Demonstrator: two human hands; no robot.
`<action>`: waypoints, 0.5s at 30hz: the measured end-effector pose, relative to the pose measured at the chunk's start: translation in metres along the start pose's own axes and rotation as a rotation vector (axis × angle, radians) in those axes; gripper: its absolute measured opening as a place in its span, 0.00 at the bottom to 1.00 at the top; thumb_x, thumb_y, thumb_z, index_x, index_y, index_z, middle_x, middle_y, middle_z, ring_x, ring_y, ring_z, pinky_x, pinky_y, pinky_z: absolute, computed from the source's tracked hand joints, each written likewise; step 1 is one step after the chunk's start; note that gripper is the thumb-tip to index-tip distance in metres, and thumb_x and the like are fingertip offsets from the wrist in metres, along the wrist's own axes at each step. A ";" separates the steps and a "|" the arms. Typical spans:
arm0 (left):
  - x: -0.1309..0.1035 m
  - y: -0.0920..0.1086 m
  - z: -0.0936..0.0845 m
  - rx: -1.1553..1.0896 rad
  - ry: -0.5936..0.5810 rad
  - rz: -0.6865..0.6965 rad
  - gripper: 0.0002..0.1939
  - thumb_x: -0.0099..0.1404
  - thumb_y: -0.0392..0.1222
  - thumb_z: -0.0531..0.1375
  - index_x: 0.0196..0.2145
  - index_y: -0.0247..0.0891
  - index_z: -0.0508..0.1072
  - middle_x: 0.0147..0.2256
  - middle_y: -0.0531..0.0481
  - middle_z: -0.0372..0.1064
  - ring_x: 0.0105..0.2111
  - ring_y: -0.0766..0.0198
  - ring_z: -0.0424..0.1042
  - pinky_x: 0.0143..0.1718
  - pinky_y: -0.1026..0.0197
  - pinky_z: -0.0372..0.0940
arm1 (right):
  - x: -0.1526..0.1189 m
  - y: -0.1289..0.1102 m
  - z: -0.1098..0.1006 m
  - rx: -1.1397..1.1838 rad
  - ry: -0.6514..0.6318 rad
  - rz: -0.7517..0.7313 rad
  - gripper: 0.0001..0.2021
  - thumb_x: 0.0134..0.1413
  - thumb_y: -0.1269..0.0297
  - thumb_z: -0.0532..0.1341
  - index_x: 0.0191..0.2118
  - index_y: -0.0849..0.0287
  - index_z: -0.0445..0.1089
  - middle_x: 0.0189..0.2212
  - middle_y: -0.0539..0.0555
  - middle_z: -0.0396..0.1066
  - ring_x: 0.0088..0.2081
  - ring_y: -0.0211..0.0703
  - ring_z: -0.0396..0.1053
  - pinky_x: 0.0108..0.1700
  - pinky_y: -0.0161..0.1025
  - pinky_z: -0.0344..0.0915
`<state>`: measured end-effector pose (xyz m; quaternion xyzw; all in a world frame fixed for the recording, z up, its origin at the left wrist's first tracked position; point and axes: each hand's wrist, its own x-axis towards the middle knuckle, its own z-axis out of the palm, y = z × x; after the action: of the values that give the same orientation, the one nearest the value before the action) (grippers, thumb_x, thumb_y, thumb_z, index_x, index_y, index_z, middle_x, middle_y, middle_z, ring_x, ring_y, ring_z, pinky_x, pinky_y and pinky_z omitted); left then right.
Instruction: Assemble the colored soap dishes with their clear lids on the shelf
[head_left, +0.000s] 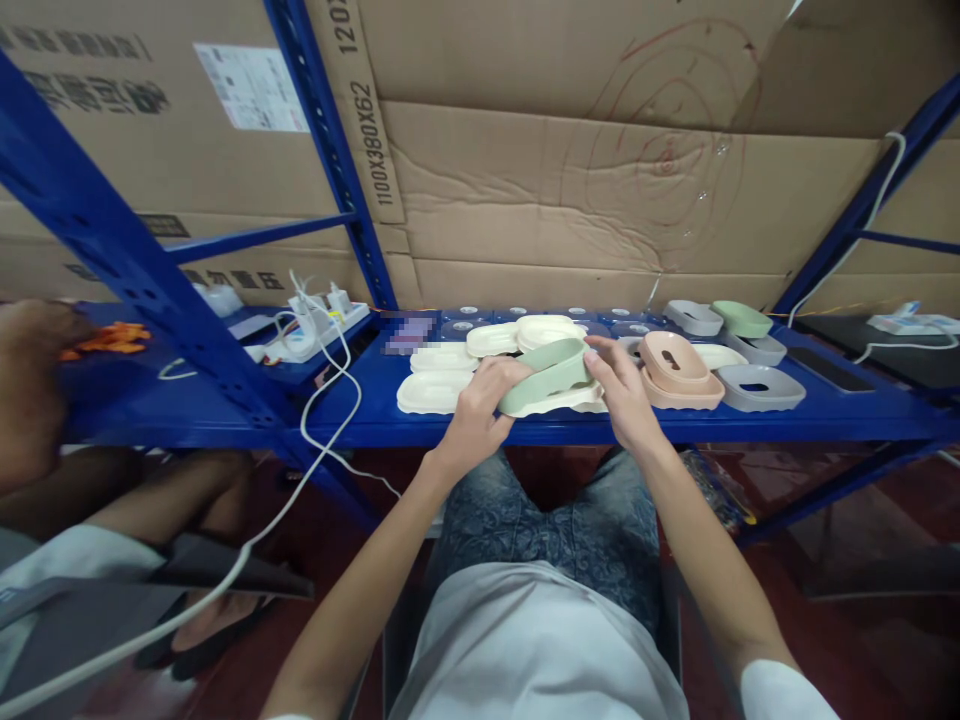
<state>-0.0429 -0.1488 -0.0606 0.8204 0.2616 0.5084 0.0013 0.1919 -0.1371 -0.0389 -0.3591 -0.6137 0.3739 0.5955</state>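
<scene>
A pale green oval plastic dish [546, 372] is tilted between my two hands, just above the front of the table. My left hand [484, 400] grips its left end, fingers closed round the rim. My right hand [619, 385] holds the right end, with fingertips against the edge. Under and behind the green dish lie several cream oval dishes [431, 392], partly hidden by it and by my hands. Right of my right hand, a pink dish [679, 357] with a slot in its base rests on another pink piece [686, 392].
Grey dishes [761, 388] and another green dish [739, 318] stand on the right of the blue table [367, 425]. A dark phone-like slab [832, 368] lies farther right. White cables and a power strip [322, 325] are at left, beside a blue post. Another person sits left.
</scene>
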 end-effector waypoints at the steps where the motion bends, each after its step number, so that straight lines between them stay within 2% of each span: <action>1: 0.000 0.001 0.001 0.005 -0.013 0.039 0.26 0.67 0.26 0.54 0.58 0.43 0.73 0.55 0.42 0.76 0.59 0.49 0.71 0.63 0.41 0.68 | 0.000 -0.001 0.001 0.116 -0.083 0.138 0.27 0.61 0.38 0.67 0.53 0.55 0.68 0.40 0.55 0.76 0.32 0.46 0.75 0.28 0.42 0.74; 3: 0.000 0.002 0.001 0.042 -0.060 0.093 0.30 0.65 0.23 0.53 0.60 0.44 0.73 0.59 0.42 0.74 0.63 0.48 0.68 0.66 0.37 0.66 | 0.000 -0.004 0.003 0.290 -0.204 0.308 0.28 0.58 0.37 0.69 0.50 0.55 0.67 0.32 0.50 0.75 0.21 0.42 0.70 0.17 0.39 0.65; 5: 0.001 0.002 0.000 0.105 -0.106 0.103 0.35 0.62 0.20 0.52 0.61 0.46 0.72 0.63 0.41 0.70 0.68 0.46 0.63 0.68 0.33 0.64 | 0.000 -0.006 0.004 0.359 -0.214 0.363 0.28 0.53 0.42 0.73 0.49 0.54 0.66 0.26 0.46 0.72 0.16 0.41 0.66 0.13 0.37 0.61; 7: 0.001 0.004 -0.002 0.161 -0.128 0.103 0.36 0.60 0.18 0.52 0.60 0.47 0.72 0.68 0.40 0.65 0.72 0.44 0.57 0.70 0.29 0.60 | 0.001 -0.007 0.004 0.383 -0.194 0.376 0.28 0.48 0.49 0.75 0.49 0.54 0.66 0.24 0.44 0.71 0.16 0.41 0.67 0.13 0.37 0.63; 10: 0.002 0.008 -0.003 0.182 -0.121 0.081 0.36 0.62 0.19 0.54 0.62 0.49 0.71 0.75 0.41 0.53 0.77 0.42 0.49 0.73 0.26 0.54 | 0.003 -0.003 0.005 0.428 -0.191 0.397 0.25 0.45 0.56 0.73 0.48 0.54 0.66 0.26 0.45 0.72 0.19 0.43 0.70 0.14 0.38 0.67; 15: 0.001 0.011 -0.002 0.066 -0.152 -0.092 0.40 0.66 0.25 0.59 0.71 0.51 0.62 0.81 0.41 0.32 0.81 0.38 0.37 0.76 0.24 0.47 | 0.005 0.003 0.007 0.444 -0.119 0.390 0.23 0.43 0.59 0.70 0.47 0.53 0.65 0.28 0.46 0.73 0.20 0.43 0.70 0.14 0.38 0.66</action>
<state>-0.0393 -0.1586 -0.0557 0.8433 0.3148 0.4352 0.0172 0.1843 -0.1316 -0.0395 -0.3085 -0.4703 0.6267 0.5393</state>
